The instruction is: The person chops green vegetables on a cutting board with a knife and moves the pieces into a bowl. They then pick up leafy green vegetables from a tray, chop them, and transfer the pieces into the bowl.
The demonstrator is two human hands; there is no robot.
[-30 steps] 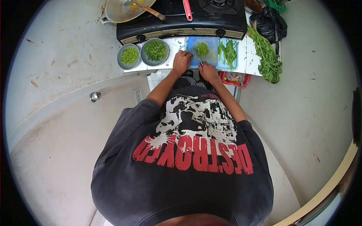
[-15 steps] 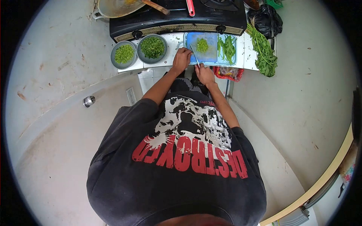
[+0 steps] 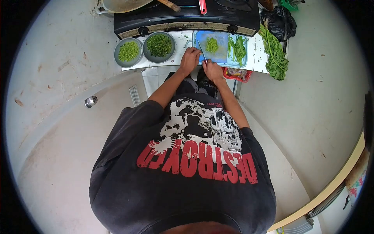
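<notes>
In my right hand [image 3: 213, 71], fingers wrapped round its handle, is a knife [image 3: 201, 47] with its blade pointing away over the left part of a blue cutting board [image 3: 222, 38]. My left hand [image 3: 190, 59] is at the board's near left edge, close beside the blade, with its fingers curled together. Whatever those fingers hold is hidden. A small heap of chopped green stalks [image 3: 212, 45] lies on the board, right of the blade. Uncut leafy greens [image 3: 239, 50] rest to the right on a light-blue tray [image 3: 245, 62] under the board.
Left on the counter stand a bowl of pale chopped greens [image 3: 128, 52] and a bowl of darker ones [image 3: 159, 45]. Behind runs a black gas stove [image 3: 163, 21] with a pan [image 3: 124, 5]. A leafy bunch [image 3: 276, 58] and black bag [image 3: 279, 22] lie right; a red basket [image 3: 243, 78] sits below.
My right hand and the knife have moved slightly forward over the board. The left hand stays beside the blade, and the whole view has shifted a little.
</notes>
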